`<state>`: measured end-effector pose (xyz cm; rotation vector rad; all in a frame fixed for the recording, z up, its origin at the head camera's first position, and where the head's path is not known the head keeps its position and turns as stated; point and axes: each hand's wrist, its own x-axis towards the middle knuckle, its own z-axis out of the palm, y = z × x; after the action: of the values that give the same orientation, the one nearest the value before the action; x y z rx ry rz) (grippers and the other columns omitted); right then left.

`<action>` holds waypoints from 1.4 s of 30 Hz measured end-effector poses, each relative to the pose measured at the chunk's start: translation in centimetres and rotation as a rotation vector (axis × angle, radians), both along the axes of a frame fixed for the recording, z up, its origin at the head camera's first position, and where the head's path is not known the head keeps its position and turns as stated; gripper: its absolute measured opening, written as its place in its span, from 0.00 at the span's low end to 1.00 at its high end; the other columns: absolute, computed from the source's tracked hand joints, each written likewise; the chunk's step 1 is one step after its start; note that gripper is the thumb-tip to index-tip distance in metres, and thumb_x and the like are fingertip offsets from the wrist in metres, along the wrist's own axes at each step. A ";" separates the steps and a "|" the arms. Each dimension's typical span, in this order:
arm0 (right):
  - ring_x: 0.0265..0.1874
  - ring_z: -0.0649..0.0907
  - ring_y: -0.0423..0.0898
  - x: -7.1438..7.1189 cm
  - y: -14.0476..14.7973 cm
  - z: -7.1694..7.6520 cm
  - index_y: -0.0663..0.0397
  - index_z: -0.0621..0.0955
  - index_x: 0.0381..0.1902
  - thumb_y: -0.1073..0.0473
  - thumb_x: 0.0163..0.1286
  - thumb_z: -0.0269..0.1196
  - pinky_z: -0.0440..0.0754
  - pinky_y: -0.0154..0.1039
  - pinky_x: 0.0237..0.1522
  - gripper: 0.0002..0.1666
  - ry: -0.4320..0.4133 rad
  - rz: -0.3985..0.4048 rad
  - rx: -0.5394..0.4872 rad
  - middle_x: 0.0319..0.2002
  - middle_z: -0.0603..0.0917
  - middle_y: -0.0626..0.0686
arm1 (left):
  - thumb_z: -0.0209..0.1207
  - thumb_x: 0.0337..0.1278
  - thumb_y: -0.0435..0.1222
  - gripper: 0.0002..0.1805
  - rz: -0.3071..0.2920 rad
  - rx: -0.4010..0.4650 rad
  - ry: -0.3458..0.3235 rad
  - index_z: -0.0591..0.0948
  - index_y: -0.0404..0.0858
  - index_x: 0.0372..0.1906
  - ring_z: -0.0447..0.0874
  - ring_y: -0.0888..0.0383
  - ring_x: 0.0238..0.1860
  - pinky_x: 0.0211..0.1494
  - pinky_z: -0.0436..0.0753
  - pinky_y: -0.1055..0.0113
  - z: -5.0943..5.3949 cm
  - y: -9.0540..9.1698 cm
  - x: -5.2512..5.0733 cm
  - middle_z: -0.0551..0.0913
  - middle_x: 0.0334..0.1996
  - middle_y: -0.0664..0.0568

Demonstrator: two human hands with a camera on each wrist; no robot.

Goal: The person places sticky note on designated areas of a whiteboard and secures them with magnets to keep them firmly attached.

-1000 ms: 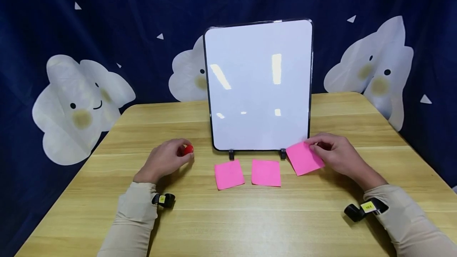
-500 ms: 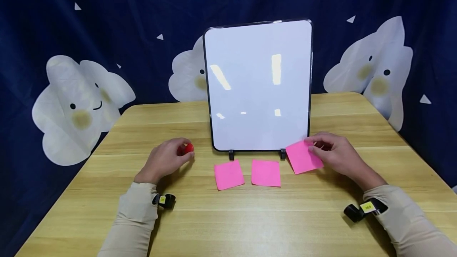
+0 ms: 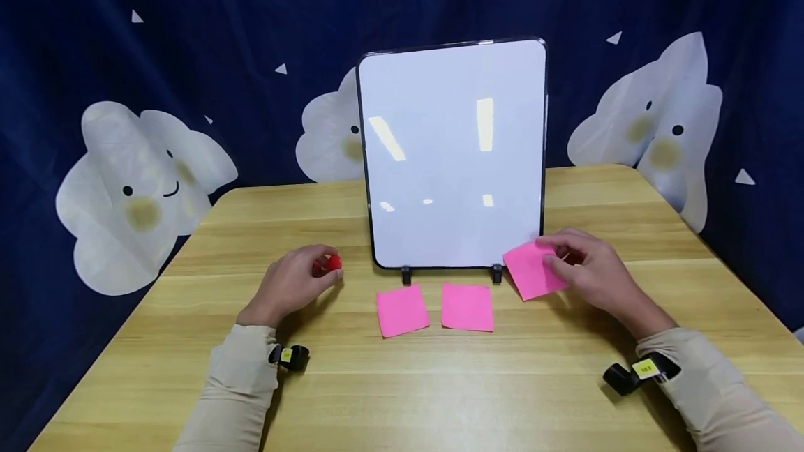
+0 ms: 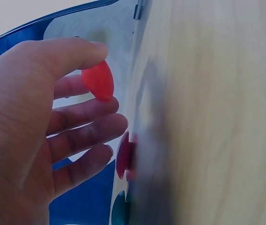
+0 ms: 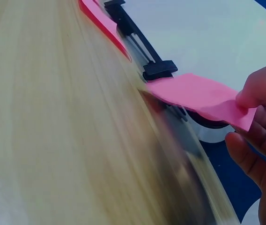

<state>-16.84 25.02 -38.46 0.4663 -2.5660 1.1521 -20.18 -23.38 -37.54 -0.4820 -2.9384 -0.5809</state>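
Note:
My left hand [image 3: 290,283] pinches a round red piece [image 3: 334,263] above the table, left of the whiteboard [image 3: 455,159]. In the left wrist view the red piece [image 4: 99,81] sits between thumb and fingers, the other fingers loosely bent. A pink square note [image 3: 534,270] is pinched at its upper right by my right hand [image 3: 593,272], by the board's lower right corner. The right wrist view shows this note [image 5: 201,98] slightly curved. Two more pink notes, one left [image 3: 403,311] and one right [image 3: 467,307], lie flat in front of the board.
Black feet [image 3: 406,275] hold the whiteboard upright on the wooden table [image 3: 402,396]. Behind hangs a dark blue curtain [image 3: 251,5] with clouds. Beyond the left hand, a dark red piece [image 4: 123,155] and a green piece [image 4: 119,208] show in the left wrist view.
The pink note in my right hand has risen slightly and tilted a little. My left hand keeps its pinch on the red piece, nearly unmoved. The head view has shifted slightly.

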 end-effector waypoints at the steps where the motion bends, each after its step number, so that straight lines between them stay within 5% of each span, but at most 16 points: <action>1: 0.35 0.75 0.45 0.0 -0.1 0.0 0.52 0.85 0.55 0.64 0.69 0.67 0.75 0.30 0.32 0.17 -0.001 -0.009 0.001 0.42 0.81 0.50 | 0.65 0.61 0.48 0.21 0.001 0.000 0.000 0.82 0.42 0.55 0.83 0.56 0.40 0.43 0.82 0.55 0.0 0.0 0.0 0.85 0.41 0.54; 18: 0.33 0.73 0.45 -0.3 -0.8 0.4 0.54 0.86 0.54 0.62 0.67 0.69 0.71 0.30 0.30 0.17 0.030 -0.033 -0.017 0.35 0.80 0.50 | 0.68 0.59 0.47 0.19 -0.033 0.021 0.065 0.83 0.44 0.53 0.82 0.61 0.34 0.37 0.80 0.60 -0.4 0.4 0.1 0.84 0.38 0.58; 24: 0.31 0.74 0.44 -0.6 -1.3 1.4 0.55 0.86 0.53 0.63 0.67 0.69 0.71 0.30 0.28 0.16 0.034 -0.025 -0.119 0.33 0.82 0.51 | 0.68 0.59 0.46 0.20 -0.052 0.073 0.078 0.84 0.43 0.53 0.80 0.63 0.31 0.34 0.78 0.62 -0.4 0.7 -0.1 0.86 0.39 0.58; 42: 0.28 0.74 0.45 -2.4 -2.1 3.6 0.57 0.86 0.52 0.62 0.67 0.69 0.72 0.31 0.25 0.15 0.034 -0.043 -0.233 0.30 0.79 0.53 | 0.67 0.59 0.45 0.20 -0.068 0.117 0.036 0.84 0.43 0.55 0.80 0.63 0.32 0.33 0.77 0.63 -0.1 1.6 -0.1 0.87 0.39 0.56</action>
<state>-19.20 22.89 -34.88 0.3708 -2.3623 1.3930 -20.26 -21.80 -37.60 -0.5749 -2.8433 -0.7394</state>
